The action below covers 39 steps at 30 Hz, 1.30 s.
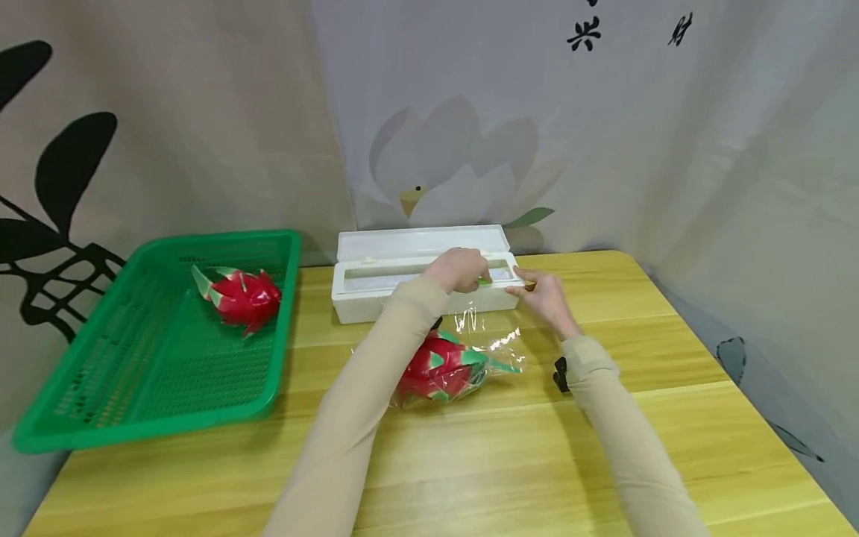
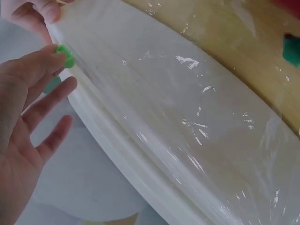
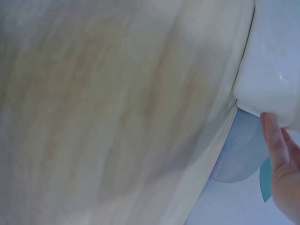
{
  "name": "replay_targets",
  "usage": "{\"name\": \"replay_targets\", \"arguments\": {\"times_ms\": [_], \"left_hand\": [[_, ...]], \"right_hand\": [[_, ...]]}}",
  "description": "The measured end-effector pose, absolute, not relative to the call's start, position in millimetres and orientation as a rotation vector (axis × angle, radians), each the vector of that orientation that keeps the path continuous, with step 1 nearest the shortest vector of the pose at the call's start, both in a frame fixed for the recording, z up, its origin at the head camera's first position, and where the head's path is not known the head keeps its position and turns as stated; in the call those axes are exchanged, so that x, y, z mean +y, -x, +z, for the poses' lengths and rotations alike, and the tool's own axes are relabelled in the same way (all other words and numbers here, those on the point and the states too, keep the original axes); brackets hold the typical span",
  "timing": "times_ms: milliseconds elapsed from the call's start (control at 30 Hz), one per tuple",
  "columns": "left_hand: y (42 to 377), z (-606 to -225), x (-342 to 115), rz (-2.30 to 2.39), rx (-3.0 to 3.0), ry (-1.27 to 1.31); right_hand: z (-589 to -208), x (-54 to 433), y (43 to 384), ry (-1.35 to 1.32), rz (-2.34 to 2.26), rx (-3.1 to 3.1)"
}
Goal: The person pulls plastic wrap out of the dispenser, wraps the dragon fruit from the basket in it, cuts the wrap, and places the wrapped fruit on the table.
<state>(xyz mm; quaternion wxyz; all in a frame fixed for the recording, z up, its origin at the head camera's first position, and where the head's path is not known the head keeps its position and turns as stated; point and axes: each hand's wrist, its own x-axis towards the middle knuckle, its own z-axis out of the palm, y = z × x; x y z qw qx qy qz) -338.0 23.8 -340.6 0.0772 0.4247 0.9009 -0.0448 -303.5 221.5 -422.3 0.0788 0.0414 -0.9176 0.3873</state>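
Note:
A white cling film dispenser stands at the back of the table with its lid raised. My left hand reaches over it and pinches a small green slide cutter near the right end, other fingers spread apart in the left wrist view. At that same end, my right hand grips the dispenser's corner between thumb and fingers. Clear cling film drapes down the dispenser's front. Just before it lies a red dragon fruit with green tips, covered by film and partly hidden behind my left forearm.
On the left, a green plastic basket holds another dragon fruit. A printed curtain hangs right behind the wooden table. The table's right edge slants away beyond my right arm.

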Motion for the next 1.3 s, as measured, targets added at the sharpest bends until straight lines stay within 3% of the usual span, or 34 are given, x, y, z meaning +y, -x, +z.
{"name": "replay_targets", "arguments": {"times_ms": [500, 833, 1300], "left_hand": [[345.8, -343.9, -72.3, 0.007, 2.813, -1.282], [338.5, -342.0, -157.1, 0.019, 2.877, -1.000], [331.9, -335.7, -173.8, -0.075, 2.882, -0.890]], "right_hand": [[-421.8, 231.4, 303.6, -0.083, 1.130, -2.759], [-424.7, 230.5, 303.5, -0.086, 1.106, -2.774], [-421.5, 222.6, 302.1, -0.100, 1.124, -2.780]]}}
